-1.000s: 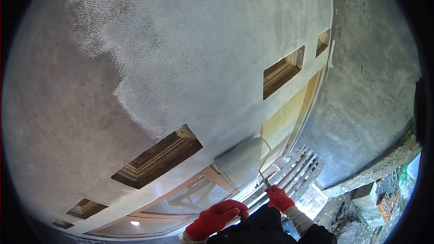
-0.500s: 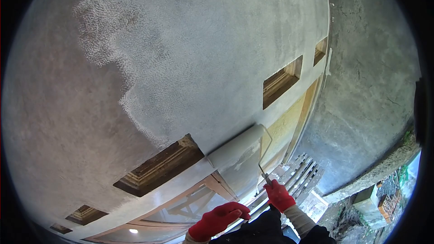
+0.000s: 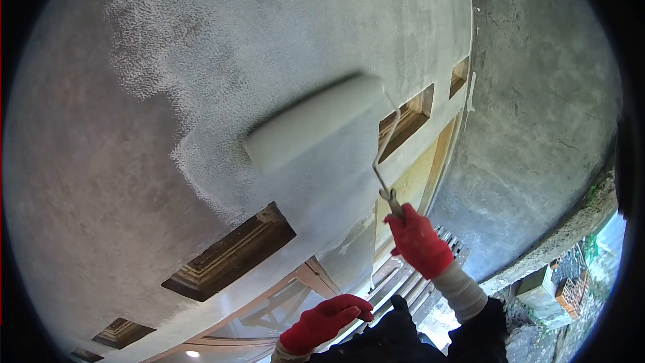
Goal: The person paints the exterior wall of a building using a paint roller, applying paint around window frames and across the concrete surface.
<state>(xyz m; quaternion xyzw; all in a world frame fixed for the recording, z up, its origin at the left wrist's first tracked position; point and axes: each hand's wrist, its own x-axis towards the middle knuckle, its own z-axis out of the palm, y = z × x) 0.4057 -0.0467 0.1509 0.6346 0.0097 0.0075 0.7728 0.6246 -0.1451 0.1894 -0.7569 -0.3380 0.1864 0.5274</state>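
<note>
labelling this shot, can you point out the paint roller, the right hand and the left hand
Paint roller [image 3: 316, 123]: head view, middle of its wide pale sleeve
Right hand [image 3: 420, 242]: head view, back of the red glove
Left hand [image 3: 322, 324]: head view, middle of the red glove

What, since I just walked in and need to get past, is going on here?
Someone's gloved right hand grips a paint roller by its handle, the roller lying along the wall. A pale coat covers much of that wall, ending in a speckled edge beside a darker area. The gloved left hand holds nothing visible.
</note>
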